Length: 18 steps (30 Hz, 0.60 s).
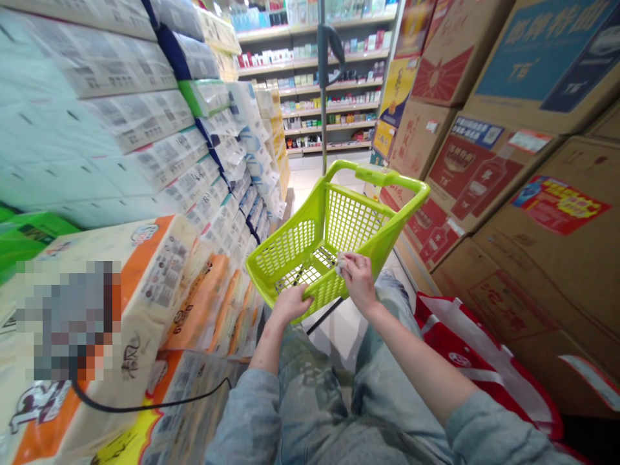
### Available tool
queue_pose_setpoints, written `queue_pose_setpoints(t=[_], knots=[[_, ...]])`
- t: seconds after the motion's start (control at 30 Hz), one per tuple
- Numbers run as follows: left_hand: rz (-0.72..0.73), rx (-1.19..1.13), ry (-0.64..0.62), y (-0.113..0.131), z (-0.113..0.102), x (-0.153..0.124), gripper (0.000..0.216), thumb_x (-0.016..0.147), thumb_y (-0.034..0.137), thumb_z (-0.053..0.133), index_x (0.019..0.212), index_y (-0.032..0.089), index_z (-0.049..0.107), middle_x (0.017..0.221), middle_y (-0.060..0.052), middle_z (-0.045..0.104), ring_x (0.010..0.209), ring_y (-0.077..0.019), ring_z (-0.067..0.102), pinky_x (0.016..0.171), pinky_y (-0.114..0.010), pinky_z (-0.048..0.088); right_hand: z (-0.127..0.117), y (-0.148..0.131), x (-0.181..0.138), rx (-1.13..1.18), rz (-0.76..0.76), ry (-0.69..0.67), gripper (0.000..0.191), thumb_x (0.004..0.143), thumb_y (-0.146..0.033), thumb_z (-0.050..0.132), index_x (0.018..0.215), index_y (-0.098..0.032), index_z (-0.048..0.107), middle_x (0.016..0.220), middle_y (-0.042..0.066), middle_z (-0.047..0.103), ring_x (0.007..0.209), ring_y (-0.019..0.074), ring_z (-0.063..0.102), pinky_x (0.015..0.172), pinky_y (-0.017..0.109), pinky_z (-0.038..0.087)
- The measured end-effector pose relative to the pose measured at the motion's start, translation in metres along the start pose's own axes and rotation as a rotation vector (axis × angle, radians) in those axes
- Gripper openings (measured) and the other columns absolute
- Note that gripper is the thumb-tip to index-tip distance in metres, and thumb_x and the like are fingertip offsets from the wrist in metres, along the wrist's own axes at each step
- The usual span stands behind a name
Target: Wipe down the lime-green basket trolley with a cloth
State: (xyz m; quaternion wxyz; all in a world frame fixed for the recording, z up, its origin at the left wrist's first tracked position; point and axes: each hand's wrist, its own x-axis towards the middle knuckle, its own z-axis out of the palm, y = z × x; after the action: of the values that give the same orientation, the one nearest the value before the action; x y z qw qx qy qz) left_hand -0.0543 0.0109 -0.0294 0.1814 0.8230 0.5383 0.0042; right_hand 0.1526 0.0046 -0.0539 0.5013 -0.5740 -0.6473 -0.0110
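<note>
A lime-green shopping basket [361, 213] with slatted sides and a raised handle is tilted in front of my knees. My left hand [293, 303] is closed over its near rim, thumb on top. My right hand [359, 279] is above the same rim, towards the right, its fingers pinching a small crumpled white cloth or tissue [343, 263]. Whether the cloth touches the basket, I cannot tell. Through the mesh, the basket's floor [310, 261] shows nothing lying on it that I can make out.
Wrapped tissue packs [145, 116] are stacked high on the left. Cardboard cartons [465, 168] rise on the right, with a red bag [484, 361] below. A grey pole [323, 123] stands by the basket. Stocked shelves [334, 84] close the far end. A black cable [159, 405] crosses the packs.
</note>
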Motion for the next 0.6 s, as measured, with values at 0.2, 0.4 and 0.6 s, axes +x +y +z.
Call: queue_pose_setpoints(t=[0.2,0.4,0.6], knots=[[-0.014,-0.016,0.006,0.000,0.000,-0.002,0.023,0.083,0.034,0.047,0.098,0.023,0.061,0.096,-0.005,0.069,0.091,-0.0195,0.064,0.073,-0.024,0.043,0.018,-0.023,-0.028,0.051,-0.125,-0.101,0.037,0.087,-0.016,0.046,0.120,-0.027,0.060,0.114,0.008,0.058,0.103,0.0237,0.049,0.090,0.044,0.048],[-0.031,-0.031,-0.003,0.001,-0.001,-0.005,0.024,0.084,0.034,0.046,0.101,0.025,0.061,0.096,-0.003,0.069,0.093,-0.0193,0.063,0.074,-0.024,0.043,0.000,0.006,-0.009,0.041,-0.223,-0.155,0.038,0.085,-0.014,0.049,0.117,-0.028,0.062,0.110,0.007,0.061,0.102,0.0225,0.053,0.089,0.042,0.050],[-0.017,-0.013,-0.002,-0.001,-0.002,-0.004,0.023,0.084,0.033,0.045,0.098,0.024,0.061,0.093,-0.003,0.069,0.090,-0.0188,0.064,0.072,-0.024,0.043,-0.019,0.043,0.017,-0.025,-0.063,0.035,0.028,0.082,-0.015,0.048,0.105,-0.023,0.062,0.109,0.009,0.056,0.105,0.0229,0.050,0.093,0.043,0.044]])
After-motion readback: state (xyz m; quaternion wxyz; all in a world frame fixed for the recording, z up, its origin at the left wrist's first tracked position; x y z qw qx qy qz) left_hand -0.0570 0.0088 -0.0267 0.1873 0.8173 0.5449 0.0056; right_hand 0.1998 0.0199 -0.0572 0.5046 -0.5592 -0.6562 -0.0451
